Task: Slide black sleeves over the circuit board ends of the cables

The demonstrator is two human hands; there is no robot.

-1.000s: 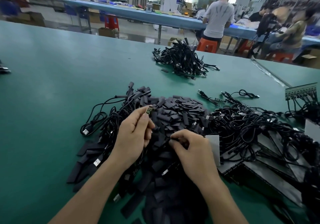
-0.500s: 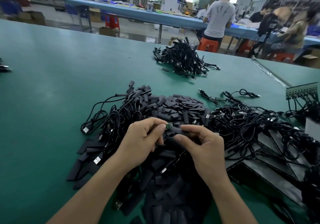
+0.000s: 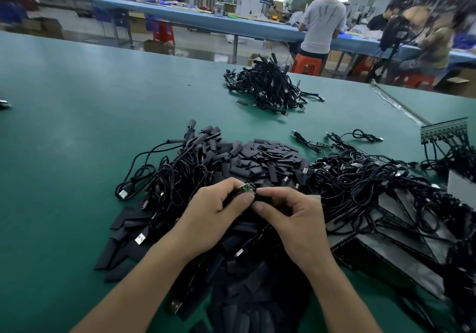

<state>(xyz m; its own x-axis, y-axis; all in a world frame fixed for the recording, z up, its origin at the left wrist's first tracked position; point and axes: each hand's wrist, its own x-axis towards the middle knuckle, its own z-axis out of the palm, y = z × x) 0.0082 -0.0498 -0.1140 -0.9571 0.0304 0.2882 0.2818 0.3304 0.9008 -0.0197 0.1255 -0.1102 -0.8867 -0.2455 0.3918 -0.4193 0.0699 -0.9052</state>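
My left hand [image 3: 213, 214] pinches a cable just behind its small green circuit board end [image 3: 246, 187]. My right hand [image 3: 291, 219] pinches a black sleeve [image 3: 262, 197] between thumb and forefinger, its mouth right at the tip of the board. Both hands hover over a heap of flat black sleeves [image 3: 265, 157] in the middle of the green table [image 3: 77, 139]. A tangle of black cables [image 3: 175, 175] lies to the left of the heap, and another tangle [image 3: 360, 183] to the right.
A separate pile of sleeved cables [image 3: 270, 88] lies farther back. Dark trays [image 3: 401, 234] and a comb-like fixture [image 3: 444, 129] holding cables sit at the right. People work at a blue bench [image 3: 231, 26] behind; orange stools [image 3: 307, 66] stand by the table's far edge.
My right hand picked a sleeve out of the heap and rose to meet my left hand. My left hand lowered the circuit board end toward it, and the two now touch.
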